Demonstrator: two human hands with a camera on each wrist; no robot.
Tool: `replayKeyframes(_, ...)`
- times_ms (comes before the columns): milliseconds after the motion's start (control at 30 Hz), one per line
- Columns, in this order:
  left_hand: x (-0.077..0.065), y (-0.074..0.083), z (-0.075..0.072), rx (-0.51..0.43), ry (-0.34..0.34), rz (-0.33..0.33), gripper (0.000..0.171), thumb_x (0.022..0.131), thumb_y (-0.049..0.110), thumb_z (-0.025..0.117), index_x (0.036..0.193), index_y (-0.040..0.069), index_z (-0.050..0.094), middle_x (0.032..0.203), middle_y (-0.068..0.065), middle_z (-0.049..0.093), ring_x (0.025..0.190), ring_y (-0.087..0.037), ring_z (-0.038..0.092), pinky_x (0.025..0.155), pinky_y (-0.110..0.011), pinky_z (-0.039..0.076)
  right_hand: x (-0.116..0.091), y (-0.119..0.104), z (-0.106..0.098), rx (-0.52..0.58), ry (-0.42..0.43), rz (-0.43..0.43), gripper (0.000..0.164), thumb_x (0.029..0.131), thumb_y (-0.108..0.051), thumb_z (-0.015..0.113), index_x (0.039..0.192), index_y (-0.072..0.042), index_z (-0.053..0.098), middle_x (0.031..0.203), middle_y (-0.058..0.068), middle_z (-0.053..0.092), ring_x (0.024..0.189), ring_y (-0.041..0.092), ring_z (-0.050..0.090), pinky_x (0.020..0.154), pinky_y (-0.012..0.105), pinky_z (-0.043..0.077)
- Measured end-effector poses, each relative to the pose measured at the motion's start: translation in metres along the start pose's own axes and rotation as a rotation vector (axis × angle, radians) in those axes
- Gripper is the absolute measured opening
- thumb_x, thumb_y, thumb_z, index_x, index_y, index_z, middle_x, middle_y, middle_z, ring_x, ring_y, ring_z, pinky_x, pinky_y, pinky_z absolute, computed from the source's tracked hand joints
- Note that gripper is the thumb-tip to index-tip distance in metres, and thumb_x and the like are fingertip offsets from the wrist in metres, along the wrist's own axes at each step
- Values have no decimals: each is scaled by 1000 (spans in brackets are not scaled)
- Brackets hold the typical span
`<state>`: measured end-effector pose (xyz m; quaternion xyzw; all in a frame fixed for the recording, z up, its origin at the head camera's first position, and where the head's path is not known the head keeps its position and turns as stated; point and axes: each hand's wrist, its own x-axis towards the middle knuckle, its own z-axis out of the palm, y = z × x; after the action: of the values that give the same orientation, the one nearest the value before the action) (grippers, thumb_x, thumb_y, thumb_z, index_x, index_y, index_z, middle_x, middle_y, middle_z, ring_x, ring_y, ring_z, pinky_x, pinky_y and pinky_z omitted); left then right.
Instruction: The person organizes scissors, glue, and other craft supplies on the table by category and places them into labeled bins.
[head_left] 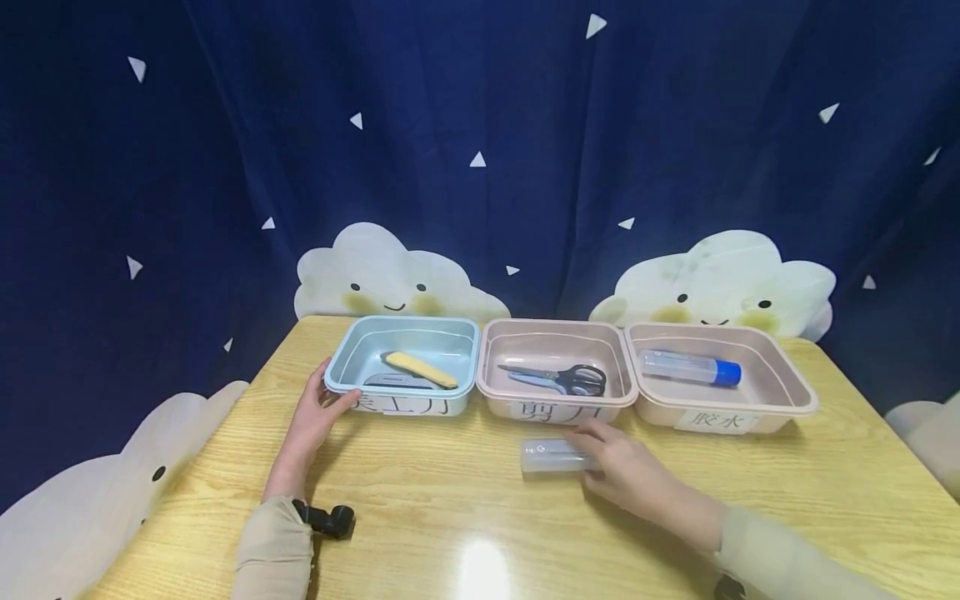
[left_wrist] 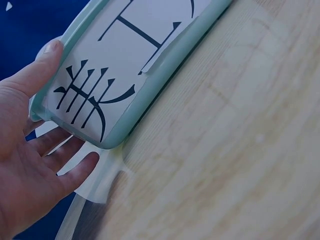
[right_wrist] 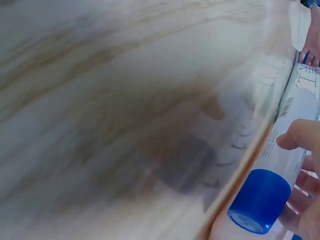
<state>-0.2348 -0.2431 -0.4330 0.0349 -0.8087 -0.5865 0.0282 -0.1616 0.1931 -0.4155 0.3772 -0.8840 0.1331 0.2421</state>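
Note:
My left hand (head_left: pixel 312 414) holds the front left corner of a light blue bin (head_left: pixel 467 392); in the left wrist view its thumb lies against the front wall and the fingers reach round the side. A yellow utility knife (head_left: pixel 420 368) and a grey one (head_left: pixel 397 381) lie inside that bin. My right hand (head_left: pixel 626 468) grips a clear glue bottle (head_left: pixel 551 456) lying sideways in front of the middle bin. Its blue cap (right_wrist: pixel 260 200) shows in the right wrist view, with the thumb on the bottle's side; in the head view the hand hides the cap.
A pink bin (head_left: pixel 491 392) in the middle holds scissors (head_left: pixel 581 381). The pink bin (head_left: pixel 780 408) on the right holds another glue bottle (head_left: pixel 686 367) with a blue cap. All three bins carry printed labels and stand in a row on the wooden table (head_left: pixel 405 500), before a dark blue curtain (head_left: pixel 525 208).

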Motion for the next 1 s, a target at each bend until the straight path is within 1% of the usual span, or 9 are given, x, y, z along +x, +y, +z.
replayKeyframes(167,1,0,0,-3,0,13,89,83,30,66,147,17,6,149,-13,21,132,-34,25,108,-49,23,-2,5,-18,-33,13,-21,49,51,-3,74,99,-2,66,95,6,60,82,18,59,72,33,53)
replayKeyframes(300,2,1,-1,-2,1,17,89,83,30,66,147,18,7,150,-12,21,133,-34,24,108,-49,23,-1,10,-34,-46,27,-26,49,50,-1,74,98,-1,65,96,9,61,85,22,60,72,34,54)
replayKeyframes(400,2,0,-1,-2,-2,16,89,83,31,66,147,18,6,150,-12,21,134,-34,23,108,-50,23,-1,15,-46,-46,20,-5,51,52,0,75,102,1,65,99,13,63,88,26,61,73,37,54)
replayKeyframes(500,1,0,0,-2,-3,13,89,83,31,66,147,18,6,150,-13,20,133,-34,23,108,-50,23,-1,23,-59,-42,-4,33,51,55,-1,75,105,1,64,100,14,64,89,28,61,75,40,53)
replayKeyframes(567,1,-1,0,-1,-3,9,90,83,31,66,147,18,6,150,-13,20,134,-34,23,108,-50,22,-2,28,-67,-32,-17,59,51,56,0,75,106,1,64,99,15,65,89,30,61,76,44,52)
replayKeyframes(667,0,-1,0,3,-3,3,90,83,31,66,147,18,5,150,-13,19,134,-34,23,109,-50,22,-3,38,-77,-35,-23,95,47,58,0,76,104,0,64,97,15,65,89,31,61,76,45,51)
replayKeyframes(867,1,-1,1,-4,2,5,89,83,32,66,147,18,6,150,-13,19,133,-34,24,108,-49,23,-3,59,-90,-55,-39,142,47,57,2,78,102,0,64,94,17,66,87,34,62,72,48,51)
replayKeyframes(1000,0,-1,1,-9,0,1,89,83,31,66,147,18,5,150,-12,20,133,-33,24,108,-48,23,-6,74,-94,-75,-22,138,44,57,2,76,99,1,64,92,16,67,86,33,62,71,46,50)
